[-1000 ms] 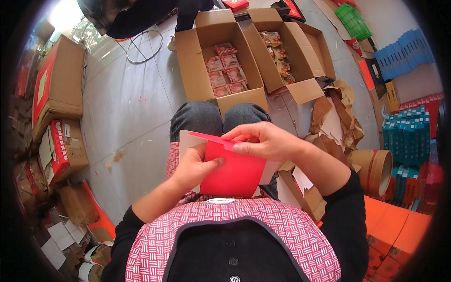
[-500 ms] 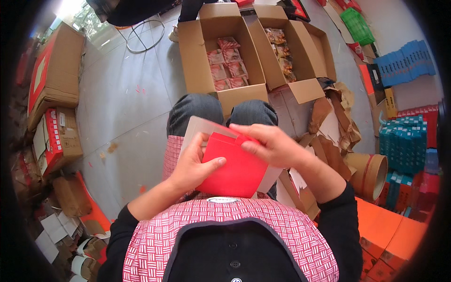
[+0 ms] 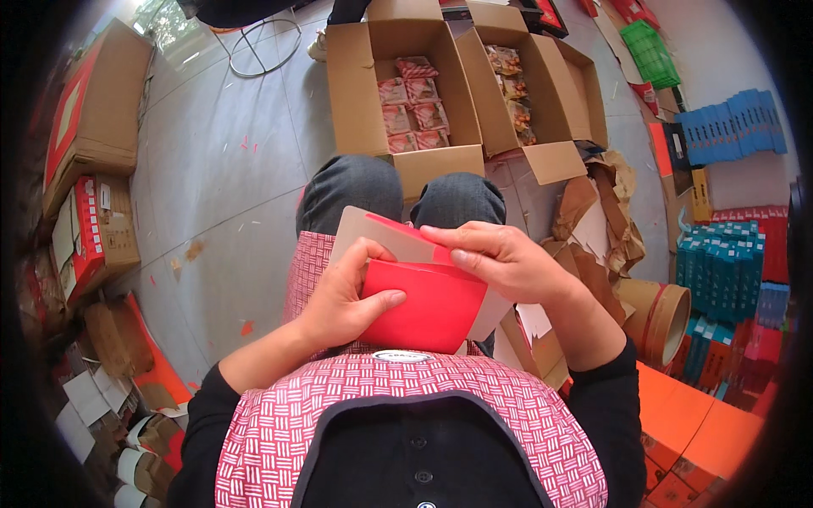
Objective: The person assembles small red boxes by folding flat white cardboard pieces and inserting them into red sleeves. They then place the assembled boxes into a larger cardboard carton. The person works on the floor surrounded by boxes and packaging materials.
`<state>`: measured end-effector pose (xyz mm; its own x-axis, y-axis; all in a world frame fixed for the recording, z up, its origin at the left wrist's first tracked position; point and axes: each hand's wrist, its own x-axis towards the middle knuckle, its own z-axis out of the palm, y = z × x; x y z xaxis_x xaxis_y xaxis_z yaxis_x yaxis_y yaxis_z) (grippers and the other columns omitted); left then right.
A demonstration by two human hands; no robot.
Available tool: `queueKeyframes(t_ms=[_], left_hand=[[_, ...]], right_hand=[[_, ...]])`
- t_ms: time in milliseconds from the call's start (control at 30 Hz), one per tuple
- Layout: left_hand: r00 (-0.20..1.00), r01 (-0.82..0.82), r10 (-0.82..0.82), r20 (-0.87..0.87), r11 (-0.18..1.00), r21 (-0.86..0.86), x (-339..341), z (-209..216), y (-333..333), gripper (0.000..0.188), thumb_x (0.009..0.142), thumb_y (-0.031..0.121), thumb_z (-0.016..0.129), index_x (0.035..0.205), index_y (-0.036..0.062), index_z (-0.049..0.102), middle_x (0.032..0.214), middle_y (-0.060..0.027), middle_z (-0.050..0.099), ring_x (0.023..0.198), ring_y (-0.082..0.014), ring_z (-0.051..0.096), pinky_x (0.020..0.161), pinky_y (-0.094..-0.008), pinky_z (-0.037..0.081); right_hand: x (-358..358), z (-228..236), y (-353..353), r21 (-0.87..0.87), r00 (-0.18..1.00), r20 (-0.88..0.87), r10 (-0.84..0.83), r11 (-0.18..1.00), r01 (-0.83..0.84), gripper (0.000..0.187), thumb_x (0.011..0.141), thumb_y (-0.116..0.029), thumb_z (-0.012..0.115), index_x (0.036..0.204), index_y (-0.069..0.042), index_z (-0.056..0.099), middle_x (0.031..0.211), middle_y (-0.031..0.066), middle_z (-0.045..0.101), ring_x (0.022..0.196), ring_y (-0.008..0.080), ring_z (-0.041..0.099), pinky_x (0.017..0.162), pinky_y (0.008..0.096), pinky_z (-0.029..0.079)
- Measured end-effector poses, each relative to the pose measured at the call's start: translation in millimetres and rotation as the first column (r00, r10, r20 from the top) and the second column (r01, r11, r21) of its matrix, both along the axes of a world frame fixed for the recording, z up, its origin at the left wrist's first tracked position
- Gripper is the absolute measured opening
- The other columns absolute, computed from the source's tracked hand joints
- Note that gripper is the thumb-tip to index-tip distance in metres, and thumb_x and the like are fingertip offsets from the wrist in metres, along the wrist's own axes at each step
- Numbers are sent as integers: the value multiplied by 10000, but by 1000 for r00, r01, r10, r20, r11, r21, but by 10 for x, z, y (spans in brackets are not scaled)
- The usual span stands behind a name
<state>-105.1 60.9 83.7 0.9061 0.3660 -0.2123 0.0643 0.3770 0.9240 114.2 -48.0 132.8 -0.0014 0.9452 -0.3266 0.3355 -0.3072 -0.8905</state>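
Note:
Over my lap, a red folded cardboard piece [image 3: 423,309] with a pale grey inner side is held in both hands. My left hand [image 3: 343,292] grips its left edge, the thumb lying on the red front and the fingers behind. At the upper right edge my right hand [image 3: 500,258] pinches a narrow red flap [image 3: 440,247] between thumb and fingers. Grey board shows between this flap and the top edge of the red front. Part of the lower edge rests against my red-and-white patterned apron [image 3: 339,381].
Ahead of my knees stand two open cartons: one [image 3: 351,93] holds several pink packets, the other [image 3: 546,93] yellowish packets. Crumpled brown paper [image 3: 614,207] and a cardboard tube [image 3: 652,317] lie at the right, near orange boxes [image 3: 677,406]. More cartons [image 3: 102,110] line the left.
The red front's top edge has tilted down, and more grey board shows behind it. My right hand still pinches the flap, slightly farther right. The whole view has shifted a little.

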Motion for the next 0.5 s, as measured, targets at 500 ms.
queueKeyframes(t_ms=[500], left_hand=[[994, -25, 38, -106, 993, 114, -68, 12, -64, 361, 837, -13, 609, 1136, 22, 409, 1044, -121, 596, 1003, -183, 607, 851, -299, 490]], right_hand=[[-205, 34, 21, 5, 998, 47, 33, 999, -33, 345, 928, -77, 501, 1267, -93, 564, 1003, 94, 590, 888, 174, 579, 792, 269, 456]])
